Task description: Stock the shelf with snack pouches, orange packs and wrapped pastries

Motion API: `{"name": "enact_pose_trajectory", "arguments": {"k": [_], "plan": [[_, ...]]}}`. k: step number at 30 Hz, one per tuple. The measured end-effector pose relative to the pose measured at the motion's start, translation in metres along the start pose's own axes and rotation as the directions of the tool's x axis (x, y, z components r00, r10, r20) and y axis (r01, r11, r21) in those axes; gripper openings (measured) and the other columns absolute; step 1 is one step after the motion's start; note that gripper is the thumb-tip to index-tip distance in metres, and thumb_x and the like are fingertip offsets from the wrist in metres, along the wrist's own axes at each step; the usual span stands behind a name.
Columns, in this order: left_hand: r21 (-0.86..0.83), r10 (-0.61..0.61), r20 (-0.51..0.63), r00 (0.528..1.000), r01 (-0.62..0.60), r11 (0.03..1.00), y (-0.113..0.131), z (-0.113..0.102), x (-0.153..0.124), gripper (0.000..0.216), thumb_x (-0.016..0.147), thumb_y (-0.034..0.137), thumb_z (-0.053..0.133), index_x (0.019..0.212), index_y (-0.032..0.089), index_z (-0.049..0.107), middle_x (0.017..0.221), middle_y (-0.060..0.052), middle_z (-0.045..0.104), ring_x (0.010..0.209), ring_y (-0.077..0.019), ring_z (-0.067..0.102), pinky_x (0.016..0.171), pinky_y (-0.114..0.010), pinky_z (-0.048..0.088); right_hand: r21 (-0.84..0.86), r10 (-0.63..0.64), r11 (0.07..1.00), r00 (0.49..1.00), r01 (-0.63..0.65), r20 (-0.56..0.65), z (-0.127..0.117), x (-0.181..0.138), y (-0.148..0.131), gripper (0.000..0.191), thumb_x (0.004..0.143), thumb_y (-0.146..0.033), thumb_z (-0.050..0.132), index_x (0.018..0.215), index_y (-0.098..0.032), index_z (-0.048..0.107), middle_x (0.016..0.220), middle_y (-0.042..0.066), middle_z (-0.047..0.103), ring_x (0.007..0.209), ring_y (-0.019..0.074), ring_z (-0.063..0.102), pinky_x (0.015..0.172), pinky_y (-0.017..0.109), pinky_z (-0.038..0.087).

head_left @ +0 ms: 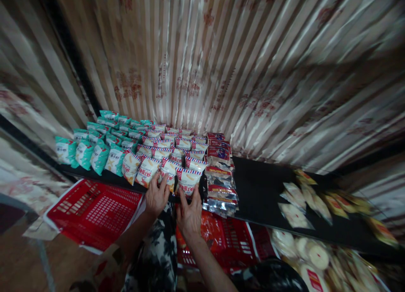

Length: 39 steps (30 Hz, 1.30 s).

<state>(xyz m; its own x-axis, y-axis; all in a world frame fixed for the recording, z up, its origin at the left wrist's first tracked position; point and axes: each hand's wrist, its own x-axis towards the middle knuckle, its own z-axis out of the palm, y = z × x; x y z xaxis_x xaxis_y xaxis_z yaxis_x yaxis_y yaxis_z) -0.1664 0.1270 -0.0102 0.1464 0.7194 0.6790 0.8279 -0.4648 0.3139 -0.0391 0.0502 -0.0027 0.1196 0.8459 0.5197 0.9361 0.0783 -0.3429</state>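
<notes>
Small white snack bags with red print and striped top edges stand in rows on the black shelf. My right hand (191,212) has its thumb and fingers around the lower sides of a front-row snack bag (188,178). Just to the left, my left hand (157,197) rests its spread fingers against the neighbouring front bags, near another white snack bag (168,167). Its fingertips touch the packaging and do not close around a bag.
Teal snack bags (115,159) fill the shelf's left end. Dark red and silver packets (219,170) are stacked right of the white bags. Further along the black shelf (257,191) lie loose flat packets (295,215). Red baskets (95,212) stand below, and a patterned curtain (196,73) hangs behind.
</notes>
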Motion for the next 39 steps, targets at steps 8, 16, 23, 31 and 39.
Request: {"name": "enact_pose_trajectory", "arguments": {"k": [8,16,23,31,39], "plan": [[0.024,-0.028,0.025,0.999,0.027,0.999,0.006,0.001,0.004,0.040,0.086,0.029,0.050,0.124,0.014,0.048,0.132,-0.019,0.043,0.120,-0.0296,0.047,0.088,-0.036,0.050,-0.014,-0.007,1.000,1.000,0.007,0.006,0.001,-0.001,0.000,0.064,0.071,-0.004,0.052,0.130,-0.027,0.045,0.152,0.010,-0.003,0.133,0.0358,0.021,0.094,0.053,0.039],[-0.068,-0.056,0.040,0.998,0.058,0.996,0.000,-0.002,0.003,0.040,0.085,0.026,0.050,0.123,0.016,0.047,0.127,-0.016,0.045,0.116,-0.0272,0.050,0.087,-0.037,0.051,-0.036,0.004,0.999,1.000,-0.003,0.021,0.002,0.000,-0.002,0.062,0.072,-0.005,0.052,0.130,-0.025,0.046,0.152,0.009,-0.009,0.133,0.0369,0.022,0.096,0.053,0.038],[-0.095,-0.015,0.023,1.000,0.017,0.995,-0.002,0.000,-0.001,0.038,0.087,0.031,0.051,0.123,0.017,0.047,0.123,-0.015,0.046,0.112,-0.0254,0.052,0.085,-0.035,0.052,0.007,0.023,1.000,1.000,-0.023,0.013,0.002,0.001,-0.002,0.064,0.071,-0.002,0.050,0.130,-0.027,0.047,0.153,0.007,-0.010,0.135,0.0363,0.020,0.097,0.052,0.039],[-0.074,-0.008,0.008,1.000,0.009,0.997,-0.003,0.000,-0.004,0.043,0.088,0.035,0.049,0.126,0.016,0.043,0.121,-0.016,0.048,0.111,-0.0244,0.054,0.086,-0.034,0.051,0.033,0.005,0.999,1.000,-0.005,0.014,0.003,0.003,-0.003,0.065,0.071,0.001,0.050,0.131,-0.024,0.046,0.152,0.005,-0.015,0.137,0.0368,0.014,0.099,0.053,0.038],[0.025,-0.055,-0.064,0.996,0.056,0.998,0.003,0.007,-0.012,0.054,0.086,0.040,0.051,0.129,0.009,0.040,0.122,-0.020,0.049,0.114,-0.0277,0.052,0.086,-0.035,0.051,0.068,-0.005,0.998,1.000,0.004,0.020,0.002,0.002,-0.001,0.066,0.070,0.002,0.050,0.129,-0.027,0.048,0.152,0.003,-0.017,0.137,0.0369,0.009,0.101,0.053,0.036]]}}
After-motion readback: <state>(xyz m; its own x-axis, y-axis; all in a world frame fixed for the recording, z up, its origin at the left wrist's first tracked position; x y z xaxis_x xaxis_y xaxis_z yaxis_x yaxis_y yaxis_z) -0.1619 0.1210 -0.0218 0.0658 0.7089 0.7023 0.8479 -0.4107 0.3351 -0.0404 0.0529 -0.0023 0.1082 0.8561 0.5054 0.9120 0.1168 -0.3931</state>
